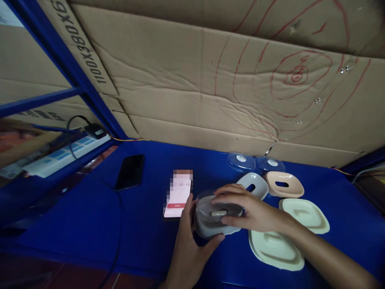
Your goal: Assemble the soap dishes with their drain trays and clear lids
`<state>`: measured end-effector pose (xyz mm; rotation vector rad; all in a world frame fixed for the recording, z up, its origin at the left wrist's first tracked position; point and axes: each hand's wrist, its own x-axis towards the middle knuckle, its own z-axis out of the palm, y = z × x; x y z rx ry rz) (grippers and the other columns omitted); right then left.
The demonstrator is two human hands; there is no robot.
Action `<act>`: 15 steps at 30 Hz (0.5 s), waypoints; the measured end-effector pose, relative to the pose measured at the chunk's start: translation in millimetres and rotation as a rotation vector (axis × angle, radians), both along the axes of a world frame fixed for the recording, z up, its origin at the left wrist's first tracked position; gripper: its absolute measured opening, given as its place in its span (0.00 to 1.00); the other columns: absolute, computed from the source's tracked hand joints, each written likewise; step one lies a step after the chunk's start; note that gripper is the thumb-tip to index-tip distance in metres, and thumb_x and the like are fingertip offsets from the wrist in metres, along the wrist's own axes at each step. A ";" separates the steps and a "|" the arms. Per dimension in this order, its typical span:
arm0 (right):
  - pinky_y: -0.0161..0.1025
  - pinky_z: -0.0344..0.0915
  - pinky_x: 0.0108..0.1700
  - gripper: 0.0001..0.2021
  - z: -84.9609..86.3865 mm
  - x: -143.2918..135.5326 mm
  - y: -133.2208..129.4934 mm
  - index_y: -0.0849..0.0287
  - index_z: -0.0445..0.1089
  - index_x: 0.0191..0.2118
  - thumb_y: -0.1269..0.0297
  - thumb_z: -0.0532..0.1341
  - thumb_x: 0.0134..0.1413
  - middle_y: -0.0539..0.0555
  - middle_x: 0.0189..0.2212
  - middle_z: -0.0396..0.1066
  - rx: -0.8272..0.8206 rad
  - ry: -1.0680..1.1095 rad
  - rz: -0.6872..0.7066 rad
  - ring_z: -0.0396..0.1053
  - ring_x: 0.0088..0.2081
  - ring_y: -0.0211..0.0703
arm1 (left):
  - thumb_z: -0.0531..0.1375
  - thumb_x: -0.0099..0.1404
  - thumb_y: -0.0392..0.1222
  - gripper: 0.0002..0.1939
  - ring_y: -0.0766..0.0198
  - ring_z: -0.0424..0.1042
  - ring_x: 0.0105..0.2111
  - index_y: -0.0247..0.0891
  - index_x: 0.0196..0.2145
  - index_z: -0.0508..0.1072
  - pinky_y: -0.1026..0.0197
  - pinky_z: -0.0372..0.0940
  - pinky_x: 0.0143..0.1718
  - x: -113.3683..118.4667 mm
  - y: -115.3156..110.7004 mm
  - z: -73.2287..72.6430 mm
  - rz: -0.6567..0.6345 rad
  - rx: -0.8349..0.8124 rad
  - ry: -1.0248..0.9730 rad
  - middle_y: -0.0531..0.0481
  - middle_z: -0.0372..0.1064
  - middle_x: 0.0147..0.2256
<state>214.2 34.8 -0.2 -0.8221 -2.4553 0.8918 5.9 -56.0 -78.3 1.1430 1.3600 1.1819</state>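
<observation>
left hand (189, 247) clamped around grey box (207, 230) | pale green tray (275, 253), box's 4 o'clock | right hand (252, 208) over box top around knob (218, 213), grip unclear | second tray (303, 216), 3 o'clock | lit phone (177, 194), 10 o'clock | grey slotted piece (261, 184), 2 o'clock | clear covers (240, 160), 1 o'clock

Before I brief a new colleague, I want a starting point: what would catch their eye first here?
Red rings on the cardboard, upper right, stand out most. Lower down, the left hand holds a clear-topped grey container, the right hand over its top. Left of it, a phone glows.
</observation>
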 end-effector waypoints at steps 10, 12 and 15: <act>0.59 0.52 0.72 0.35 -16.3 21.5 -45.6 0.51 0.51 0.74 0.54 0.63 0.67 0.57 0.73 0.52 0.284 -0.252 -0.004 0.45 0.74 0.54 | 0.76 0.52 0.49 0.50 0.42 0.65 0.65 0.57 0.68 0.58 0.39 0.64 0.64 -10.4 2.9 -2.1 -0.087 0.066 0.001 0.45 0.61 0.68; 0.59 0.51 0.72 0.38 -22.8 22.7 -50.3 0.55 0.48 0.75 0.55 0.64 0.66 0.58 0.74 0.50 0.344 -0.266 -0.017 0.43 0.75 0.54 | 0.76 0.52 0.49 0.49 0.42 0.64 0.66 0.59 0.67 0.59 0.37 0.61 0.66 -10.9 3.6 -2.4 -0.105 0.094 0.046 0.47 0.61 0.68; 0.57 0.51 0.73 0.38 -28.2 24.3 -52.6 0.57 0.48 0.75 0.65 0.65 0.64 0.59 0.73 0.51 0.400 -0.242 -0.036 0.44 0.75 0.53 | 0.77 0.52 0.49 0.49 0.42 0.61 0.68 0.62 0.66 0.59 0.34 0.57 0.68 -10.2 6.2 1.4 -0.122 0.130 0.091 0.49 0.60 0.69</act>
